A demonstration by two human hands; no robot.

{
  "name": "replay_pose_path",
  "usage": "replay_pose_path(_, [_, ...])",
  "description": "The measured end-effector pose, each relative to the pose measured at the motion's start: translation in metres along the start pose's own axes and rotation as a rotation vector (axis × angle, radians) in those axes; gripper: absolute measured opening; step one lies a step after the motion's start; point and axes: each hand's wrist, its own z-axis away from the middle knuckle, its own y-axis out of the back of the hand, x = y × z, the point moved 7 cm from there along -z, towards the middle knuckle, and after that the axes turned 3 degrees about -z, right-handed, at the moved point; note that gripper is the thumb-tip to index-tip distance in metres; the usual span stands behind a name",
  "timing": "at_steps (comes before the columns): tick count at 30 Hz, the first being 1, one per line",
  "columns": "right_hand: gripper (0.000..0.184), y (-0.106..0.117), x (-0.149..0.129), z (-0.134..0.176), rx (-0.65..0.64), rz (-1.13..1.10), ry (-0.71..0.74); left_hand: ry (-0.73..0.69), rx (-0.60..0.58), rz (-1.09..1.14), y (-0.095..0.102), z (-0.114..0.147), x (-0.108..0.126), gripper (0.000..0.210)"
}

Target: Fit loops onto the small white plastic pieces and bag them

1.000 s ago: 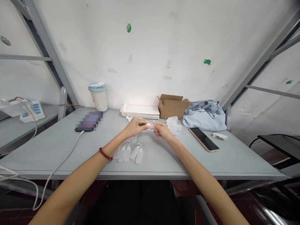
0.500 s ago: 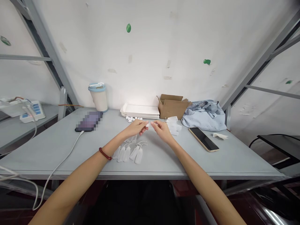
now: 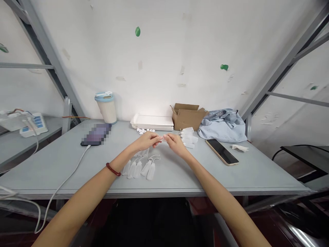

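My left hand [image 3: 149,140] and my right hand [image 3: 174,142] meet above the middle of the table, both closed in a pinch. Between the fingertips is a small whitish piece [image 3: 162,138], mostly covered, so its kind does not show. Just in front of my left hand, several translucent squeeze bottles [image 3: 138,169] with thin bent tubes lie on the grey table [image 3: 177,175]. More such bottles [image 3: 189,139] lie in a cluster beyond my right hand. Behind my left hand is a small heap of white caps [image 3: 144,131].
Along the wall stand a cup with a blue lid [image 3: 106,108], a stack of white trays [image 3: 153,122], an open cardboard box [image 3: 189,118] and a bundled light-blue cloth [image 3: 222,126]. A phone [image 3: 222,152] and crumpled tissue [image 3: 240,148] lie right; a cabled, blurred device [image 3: 96,134] lies left.
My fingertips have come closer together, and the white piece between them shows less. The whole view has shifted slightly; the bottles and other table things have stayed in place.
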Motion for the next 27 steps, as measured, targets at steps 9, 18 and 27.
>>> replay_pose_path(9, [0.046,0.039,0.017,-0.009,0.252,-0.199,-0.114,-0.047,0.282,-0.217,0.043,-0.009,-0.027,0.026])
replay_pose_path(18, [0.038,0.123,0.030,-0.005,0.634,0.286,-0.104,0.087,0.326,-0.590,0.077,-0.010,-0.087,0.032])
replay_pose_path(27, [0.026,0.130,0.055,-0.011,0.435,0.483,-0.213,0.116,0.326,-0.719,0.071,-0.011,-0.086,0.031])
